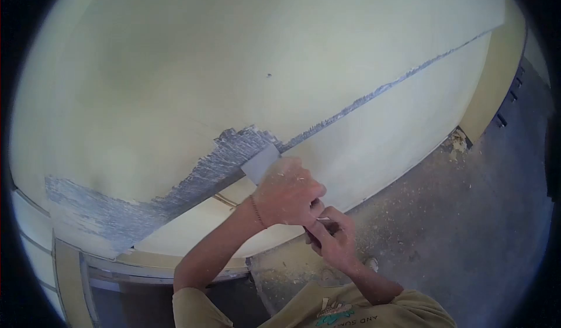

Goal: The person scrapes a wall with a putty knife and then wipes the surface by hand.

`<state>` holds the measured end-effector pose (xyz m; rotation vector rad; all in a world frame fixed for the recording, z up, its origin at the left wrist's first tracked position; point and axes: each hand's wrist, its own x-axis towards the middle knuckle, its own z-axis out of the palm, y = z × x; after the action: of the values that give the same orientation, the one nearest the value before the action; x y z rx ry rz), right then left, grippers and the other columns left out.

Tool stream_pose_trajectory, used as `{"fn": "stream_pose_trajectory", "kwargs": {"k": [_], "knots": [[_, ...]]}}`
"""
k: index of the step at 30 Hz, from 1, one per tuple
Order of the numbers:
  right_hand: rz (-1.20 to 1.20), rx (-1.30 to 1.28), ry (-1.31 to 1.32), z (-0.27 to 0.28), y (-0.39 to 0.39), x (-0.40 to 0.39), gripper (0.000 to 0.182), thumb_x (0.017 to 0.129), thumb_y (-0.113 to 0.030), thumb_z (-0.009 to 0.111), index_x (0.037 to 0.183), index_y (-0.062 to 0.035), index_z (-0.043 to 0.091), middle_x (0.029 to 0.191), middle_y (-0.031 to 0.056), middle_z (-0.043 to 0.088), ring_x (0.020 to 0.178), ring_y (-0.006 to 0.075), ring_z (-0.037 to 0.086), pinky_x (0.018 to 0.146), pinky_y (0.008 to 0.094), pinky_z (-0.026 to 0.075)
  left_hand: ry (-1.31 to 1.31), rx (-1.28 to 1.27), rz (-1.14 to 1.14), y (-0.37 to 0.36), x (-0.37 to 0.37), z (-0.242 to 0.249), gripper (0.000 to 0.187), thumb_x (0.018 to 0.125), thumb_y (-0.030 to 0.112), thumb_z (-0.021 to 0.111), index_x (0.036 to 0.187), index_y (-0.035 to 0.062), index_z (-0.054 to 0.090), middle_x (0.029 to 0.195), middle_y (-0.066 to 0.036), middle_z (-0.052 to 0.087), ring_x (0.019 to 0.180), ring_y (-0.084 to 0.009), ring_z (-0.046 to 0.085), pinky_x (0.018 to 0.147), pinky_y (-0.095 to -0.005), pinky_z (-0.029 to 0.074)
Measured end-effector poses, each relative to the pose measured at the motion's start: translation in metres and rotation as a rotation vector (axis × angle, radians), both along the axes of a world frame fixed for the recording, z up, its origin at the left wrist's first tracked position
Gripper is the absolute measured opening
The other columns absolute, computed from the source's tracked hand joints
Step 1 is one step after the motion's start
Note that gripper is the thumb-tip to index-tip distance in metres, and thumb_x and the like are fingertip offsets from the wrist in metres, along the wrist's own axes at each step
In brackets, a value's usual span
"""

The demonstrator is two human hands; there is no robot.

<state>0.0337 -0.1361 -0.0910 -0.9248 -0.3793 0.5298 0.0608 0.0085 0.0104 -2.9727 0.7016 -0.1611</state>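
Scraper (261,163) is up at the wall (175,88), flat grey blade lying over the lower edge of the rough grey band (210,170), right about where the wide patch narrows to a thin strip running up and right. My left hand (286,192) is clamped on it close behind the blade, knuckles up; probably there because a grip that far forward steers the edge and puts pressure near the contact.

My right hand (336,237) sits just behind, fingers curled, touching the left. Handle's hidden between the two, so I can't tell whether the right is closed on it or just bracing. Stacked like that, the hands would back each other up, I'd guess: front one guiding, rear one adding push.

Both elbows bent, which looks right for leaning body weight in. Bracelet (258,211) sits at the left wrist, well back from the blade. Pale flecks lie on the floor (421,228) below, by the foot of the wall.
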Motion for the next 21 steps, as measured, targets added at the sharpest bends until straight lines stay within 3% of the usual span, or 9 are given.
{"fn": "stream_pose_trajectory", "kwargs": {"k": [2, 5, 9, 11, 14, 16, 19, 20, 21], "knots": [[0.022, -0.043, 0.079, -0.002, -0.004, 0.001, 0.015, 0.093, -0.010, 0.061, 0.082, -0.0016, 0.054, 0.062, 0.0037, 0.058, 0.050, 0.0053, 0.049, 0.043, 0.0221, 0.036, -0.091, -0.035, -0.071, 0.000, 0.000, -0.006, 0.019, 0.062, 0.023, 0.064, 0.050, 0.0110, 0.055, 0.048, -0.011, 0.052, 0.050, -0.0298, 0.052, 0.059, -0.0403, 0.040], [0.019, 0.015, 0.105, -0.001, -0.003, -0.001, 0.015, 0.094, -0.009, 0.060, 0.083, -0.0015, 0.054, 0.062, 0.0041, 0.058, 0.050, 0.0052, 0.049, 0.043, 0.0220, 0.036, 0.032, -0.007, -0.009, -0.002, 0.002, 0.000, 0.020, 0.062, 0.024, 0.063, 0.050, 0.0104, 0.053, 0.047, -0.011, 0.051, 0.048, -0.0295, 0.051, 0.058, -0.0397, 0.040], [-0.042, 0.079, 0.005, -0.007, 0.007, -0.005, 0.014, 0.094, -0.009, 0.060, 0.084, -0.0013, 0.054, 0.062, 0.0043, 0.057, 0.050, 0.0052, 0.048, 0.043, 0.0220, 0.035, 0.003, 0.026, -0.062, 0.003, 0.003, 0.003, 0.021, 0.062, 0.025, 0.063, 0.050, 0.0101, 0.054, 0.046, -0.011, 0.051, 0.046, -0.0288, 0.050, 0.057, -0.0389, 0.040], [-0.067, 0.093, -0.010, -0.008, 0.010, -0.006, 0.010, 0.095, -0.007, 0.056, 0.087, -0.0015, 0.055, 0.061, 0.0065, 0.057, 0.042, 0.0063, 0.045, 0.036, 0.0227, 0.030, -0.044, 0.015, -0.086, 0.002, 0.003, 0.004, 0.021, 0.062, 0.025, 0.063, 0.050, 0.0101, 0.055, 0.046, -0.011, 0.051, 0.046, -0.0284, 0.051, 0.056, -0.0387, 0.040], [-0.044, 0.044, -0.007, -0.006, 0.007, -0.003, 0.011, 0.095, -0.007, 0.056, 0.085, -0.0018, 0.054, 0.061, 0.0063, 0.057, 0.042, 0.0062, 0.045, 0.036, 0.0229, 0.031, 0.100, 0.051, -0.019, 0.002, 0.001, 0.005, 0.021, 0.062, 0.027, 0.064, 0.054, 0.0083, 0.061, 0.056, -0.013, 0.058, 0.056, -0.0276, 0.055, 0.059, -0.0396, 0.043], [-0.032, 0.051, -0.008, 0.007, 0.011, 0.001, 0.012, 0.094, -0.007, 0.058, 0.085, -0.0014, 0.055, 0.062, 0.0049, 0.057, 0.046, 0.0055, 0.047, 0.040, 0.0222, 0.033, -0.096, -0.025, -0.058, 0.005, 0.001, 0.003, 0.020, 0.062, 0.026, 0.063, 0.050, 0.0118, 0.056, 0.049, -0.010, 0.053, 0.050, -0.0271, 0.053, 0.054, -0.0399, 0.040], [0.000, 0.048, 0.019, 0.037, 0.012, 0.021, 0.012, 0.093, -0.007, 0.060, 0.083, -0.0010, 0.055, 0.062, 0.0035, 0.058, 0.050, 0.0046, 0.049, 0.043, 0.0215, 0.035, -0.268, -0.017, -0.054, 0.002, 0.010, 0.053, 0.018, 0.062, 0.025, 0.063, 0.051, 0.0127, 0.057, 0.048, -0.009, 0.052, 0.049, -0.0270, 0.053, 0.054, -0.0402, 0.041], [0.030, 0.062, 0.014, 0.044, 0.012, 0.023, 0.012, 0.093, -0.006, 0.060, 0.082, -0.0011, 0.055, 0.062, 0.0034, 0.058, 0.050, 0.0045, 0.049, 0.043, 0.0215, 0.035, -0.116, 0.061, 0.021, -0.002, 0.010, 0.059, 0.017, 0.061, 0.022, 0.063, 0.050, 0.0124, 0.055, 0.046, -0.007, 0.049, 0.049, -0.0262, 0.053, 0.055, -0.0390, 0.042], [0.030, 0.066, 0.000, 0.039, 0.011, 0.017, 0.012, 0.093, -0.006, 0.060, 0.082, -0.0011, 0.055, 0.062, 0.0034, 0.058, 0.050, 0.0045, 0.049, 0.043, 0.0215, 0.035, -0.130, 0.065, 0.021, -0.001, 0.007, 0.055, 0.017, 0.061, 0.022, 0.063, 0.050, 0.0124, 0.055, 0.046, -0.007, 0.049, 0.049, -0.0262, 0.053, 0.055, -0.0390, 0.042]]}}
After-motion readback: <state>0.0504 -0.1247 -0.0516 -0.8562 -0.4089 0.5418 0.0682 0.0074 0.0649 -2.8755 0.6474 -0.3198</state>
